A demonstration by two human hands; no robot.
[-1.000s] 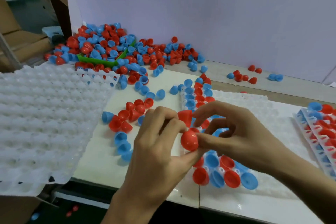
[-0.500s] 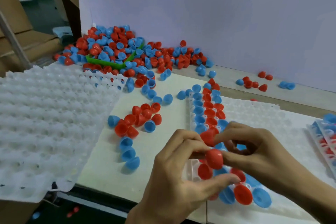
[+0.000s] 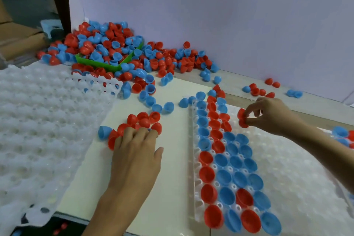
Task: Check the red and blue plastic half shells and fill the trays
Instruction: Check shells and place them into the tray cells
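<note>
A white dimpled tray lies in front of me, its left columns filled with red and blue half shells. My right hand pinches two red half shells over the tray's far part. My left hand lies palm down on the white board, fingertips reaching into a small cluster of loose red half shells. Whether it holds one is hidden by the fingers. A big heap of red and blue half shells lies at the back left against the wall.
A stack of empty white trays covers the left side. A green tray sits buried in the heap. Another filled tray shows at the right edge. Loose shells lie scattered along the wall.
My hands have parted. The left hand moved left to the loose red shells on the board. The right hand carried red shells to the tray's far part.
</note>
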